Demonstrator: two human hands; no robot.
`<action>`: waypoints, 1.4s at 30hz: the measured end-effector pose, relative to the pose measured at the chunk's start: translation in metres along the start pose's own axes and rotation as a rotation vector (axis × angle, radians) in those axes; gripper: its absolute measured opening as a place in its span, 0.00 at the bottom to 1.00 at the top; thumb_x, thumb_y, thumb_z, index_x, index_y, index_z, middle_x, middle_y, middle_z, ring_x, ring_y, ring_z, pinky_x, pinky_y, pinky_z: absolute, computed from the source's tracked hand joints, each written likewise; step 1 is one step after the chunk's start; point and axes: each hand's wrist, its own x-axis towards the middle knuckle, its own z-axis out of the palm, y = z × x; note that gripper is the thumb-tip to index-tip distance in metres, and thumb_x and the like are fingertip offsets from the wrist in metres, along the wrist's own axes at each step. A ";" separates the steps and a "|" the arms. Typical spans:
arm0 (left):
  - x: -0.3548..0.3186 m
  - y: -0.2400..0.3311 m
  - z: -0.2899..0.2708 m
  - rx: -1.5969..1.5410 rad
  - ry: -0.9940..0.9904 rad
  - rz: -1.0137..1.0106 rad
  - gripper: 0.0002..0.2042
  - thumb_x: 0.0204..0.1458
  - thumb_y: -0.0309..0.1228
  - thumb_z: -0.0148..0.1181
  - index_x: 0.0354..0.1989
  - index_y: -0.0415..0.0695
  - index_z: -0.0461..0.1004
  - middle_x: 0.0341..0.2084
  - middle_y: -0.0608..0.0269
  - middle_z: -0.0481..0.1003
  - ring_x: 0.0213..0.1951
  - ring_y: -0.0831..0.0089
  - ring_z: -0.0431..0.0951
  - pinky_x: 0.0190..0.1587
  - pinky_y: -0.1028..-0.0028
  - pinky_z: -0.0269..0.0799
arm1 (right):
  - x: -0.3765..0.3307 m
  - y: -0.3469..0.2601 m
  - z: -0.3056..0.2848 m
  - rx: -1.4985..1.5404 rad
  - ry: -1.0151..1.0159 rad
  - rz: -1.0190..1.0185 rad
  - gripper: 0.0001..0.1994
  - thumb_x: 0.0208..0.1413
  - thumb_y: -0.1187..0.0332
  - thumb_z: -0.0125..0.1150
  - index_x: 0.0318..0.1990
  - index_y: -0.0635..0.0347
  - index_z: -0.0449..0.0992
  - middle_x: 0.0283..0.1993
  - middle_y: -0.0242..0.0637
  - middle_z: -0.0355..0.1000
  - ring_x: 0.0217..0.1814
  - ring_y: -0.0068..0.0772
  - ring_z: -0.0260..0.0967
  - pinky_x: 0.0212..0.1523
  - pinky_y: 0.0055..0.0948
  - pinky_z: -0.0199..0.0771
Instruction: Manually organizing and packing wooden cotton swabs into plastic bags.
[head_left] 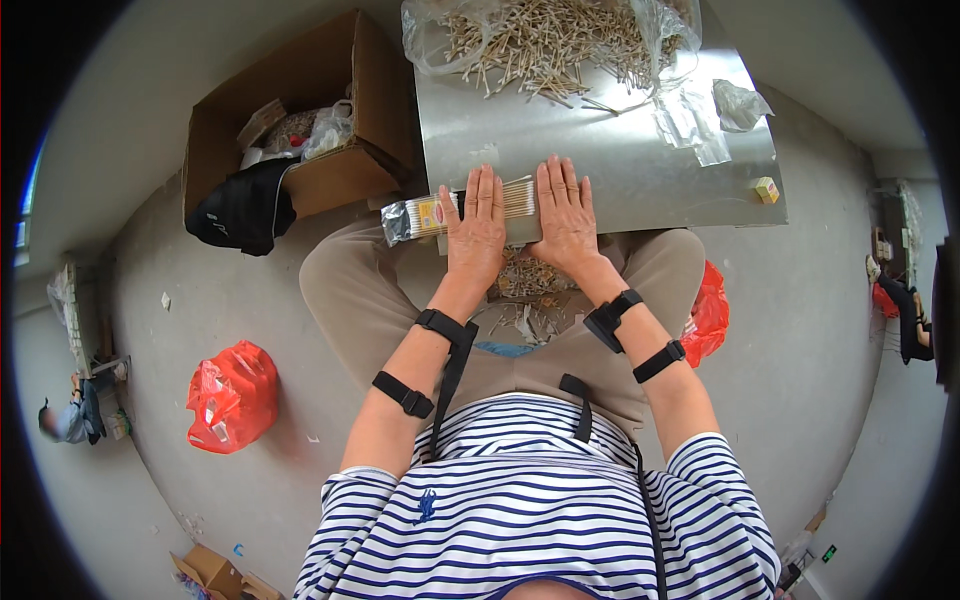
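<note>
A clear plastic packet of cotton swabs (pixel 428 214) with a yellow label lies along the near edge of the metal table. My left hand (pixel 476 222) rests flat across its middle, fingers stretched out and close together. White swab tips (pixel 519 198) show to the right of that hand, reaching toward my right hand (pixel 567 215). My right hand is also flat on the table, fingers straight, its thumb side beside the swab ends; whether it touches them I cannot tell. A large heap of loose cotton swabs (pixel 545 45) lies at the far side, partly in clear plastic.
Crumpled clear plastic (pixel 740 105) and a small yellow box (pixel 767 190) are on the right of the metal table (pixel 640 165). An open cardboard box (pixel 375 110) with black cloth (pixel 243 210) stands left. Red bags (pixel 233 397) sit on the floor. Loose swabs (pixel 532 278) lie between my knees.
</note>
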 end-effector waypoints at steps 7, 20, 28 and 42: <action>0.001 0.003 -0.005 -0.114 -0.007 -0.011 0.39 0.45 0.29 0.60 0.69 0.36 0.54 0.72 0.52 0.47 0.74 0.60 0.45 0.69 0.36 0.33 | -0.006 -0.003 0.006 0.051 -0.001 -0.052 0.58 0.30 0.60 0.76 0.71 0.65 0.48 0.77 0.44 0.42 0.80 0.49 0.35 0.75 0.55 0.37; -0.001 0.000 0.002 -0.051 0.037 -0.012 0.55 0.30 0.38 0.76 0.70 0.36 0.50 0.72 0.52 0.44 0.74 0.59 0.43 0.70 0.38 0.34 | -0.008 -0.014 -0.003 0.096 0.024 -0.061 0.57 0.32 0.60 0.76 0.71 0.66 0.48 0.77 0.50 0.40 0.80 0.50 0.34 0.75 0.53 0.37; -0.003 -0.007 0.000 -0.003 0.061 -0.022 0.57 0.27 0.41 0.78 0.70 0.38 0.51 0.73 0.52 0.44 0.74 0.60 0.42 0.68 0.35 0.31 | -0.004 -0.025 0.019 0.014 0.006 -0.107 0.60 0.30 0.59 0.79 0.71 0.65 0.46 0.77 0.50 0.40 0.80 0.51 0.35 0.75 0.52 0.39; -0.003 -0.007 0.012 0.283 0.030 -0.069 0.53 0.34 0.42 0.73 0.70 0.36 0.52 0.73 0.53 0.43 0.75 0.60 0.38 0.69 0.37 0.31 | 0.002 -0.045 0.023 -0.039 0.000 -0.062 0.56 0.35 0.59 0.77 0.69 0.74 0.47 0.75 0.61 0.39 0.79 0.60 0.33 0.76 0.50 0.36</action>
